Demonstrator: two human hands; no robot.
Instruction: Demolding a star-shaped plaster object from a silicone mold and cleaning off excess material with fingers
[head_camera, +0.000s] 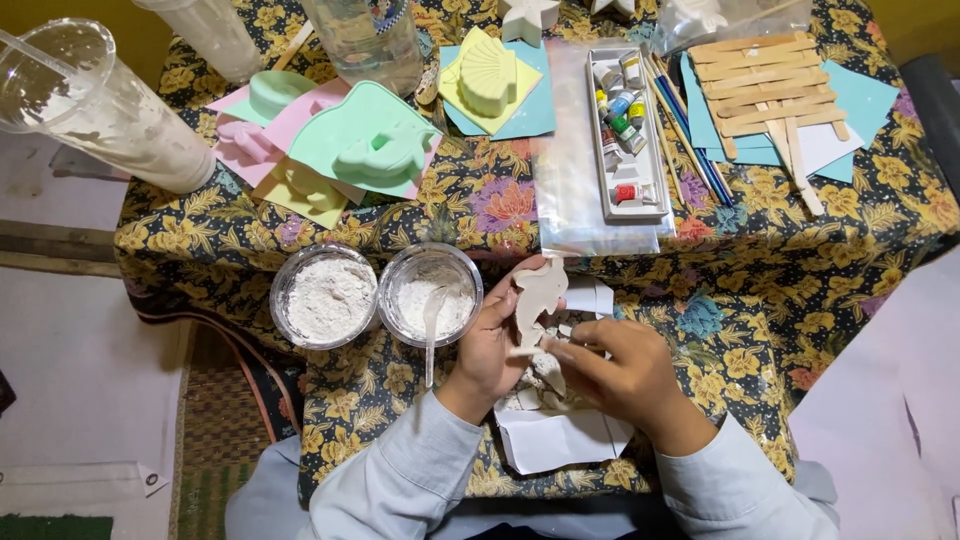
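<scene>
The right hand lay nearest, fingers bent together and pinching at the base of a pale plaster figure. The left hand clamped the figure upright over a white paper strewn with broken bits, just beside two cups of white powder on the flowered tablecloth.

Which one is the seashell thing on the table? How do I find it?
Start at the long white paint tray near the middle of the flowered tablecloth. Just left of it lies a blue paper square with a yellow sheet on top. The seashell mould sits there: pale yellow and ribbed like a fan, unlike the smooth green and pink moulds further left.
</scene>
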